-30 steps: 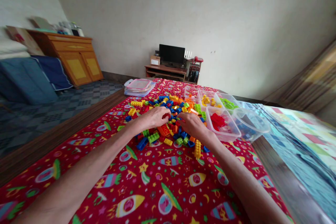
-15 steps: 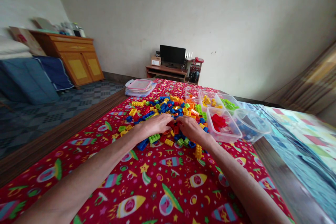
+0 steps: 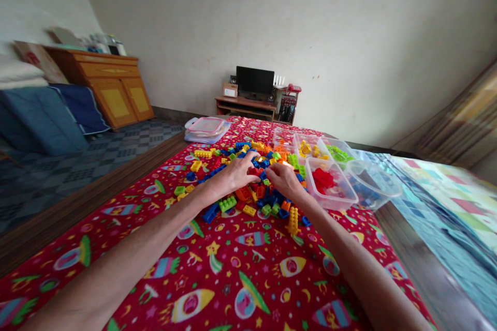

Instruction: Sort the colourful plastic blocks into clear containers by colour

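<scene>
A heap of colourful plastic building bricks (image 3: 267,201) lies on a red cloth printed with rockets (image 3: 194,289). My left hand (image 3: 233,176) rests over the heap, its fingertips among the bricks near a red one. My right hand (image 3: 285,181) is just beside it, fingers curled down on the bricks. Whether either hand holds a brick is hidden. A clear tub of red bricks (image 3: 330,186) stands to the right of my right hand, apart from it. Behind that are clear tubs of yellow bricks (image 3: 306,147) and green bricks (image 3: 337,154).
A clear tub with blue bricks (image 3: 370,183) sits at the cloth's right edge, beside a patterned quilt (image 3: 446,201). A lidded plastic box (image 3: 205,129) stands at the far left of the cloth. A wooden cabinet (image 3: 112,88) and a monitor on a low desk (image 3: 255,81) stand beyond.
Both hands have moved farther into the heap and slightly apart. A green brick near my left wrist now shows fully, and some bricks in the heap have shifted.
</scene>
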Motion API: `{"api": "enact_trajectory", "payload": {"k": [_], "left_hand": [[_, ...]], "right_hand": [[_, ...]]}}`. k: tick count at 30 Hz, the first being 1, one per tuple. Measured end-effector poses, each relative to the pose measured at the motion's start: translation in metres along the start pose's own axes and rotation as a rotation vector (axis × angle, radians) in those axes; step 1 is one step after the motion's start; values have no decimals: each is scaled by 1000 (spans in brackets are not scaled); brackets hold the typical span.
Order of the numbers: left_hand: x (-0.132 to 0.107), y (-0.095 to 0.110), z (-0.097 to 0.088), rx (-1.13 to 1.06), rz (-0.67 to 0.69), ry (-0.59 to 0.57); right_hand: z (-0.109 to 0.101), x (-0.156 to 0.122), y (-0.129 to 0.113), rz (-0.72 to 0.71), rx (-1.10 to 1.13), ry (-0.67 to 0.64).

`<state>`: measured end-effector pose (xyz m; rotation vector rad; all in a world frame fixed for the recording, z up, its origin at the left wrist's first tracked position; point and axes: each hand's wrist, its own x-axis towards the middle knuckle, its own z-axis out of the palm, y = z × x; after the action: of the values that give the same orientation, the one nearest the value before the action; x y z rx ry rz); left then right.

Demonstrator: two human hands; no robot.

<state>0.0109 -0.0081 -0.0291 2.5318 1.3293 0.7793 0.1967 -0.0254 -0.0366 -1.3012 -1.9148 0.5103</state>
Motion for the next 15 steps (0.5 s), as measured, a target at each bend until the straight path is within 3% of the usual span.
{"api": "enact_trajectory", "payload": {"k": [4,7,10,15], "left_hand": [[-3,13,-3,-39,33,-30],[-6,24,-8,-29,34,-70],[-8,29,-12,-12,12,-98],[-7,18,-13,29,49,-111]], "right_hand": [[0,-2,-8,48,342,-263],[-1,-5,-13,54,413,-337],[-5,-3,-15,41,270,-251],[-33,3,-11,-18,-71,64]]}}
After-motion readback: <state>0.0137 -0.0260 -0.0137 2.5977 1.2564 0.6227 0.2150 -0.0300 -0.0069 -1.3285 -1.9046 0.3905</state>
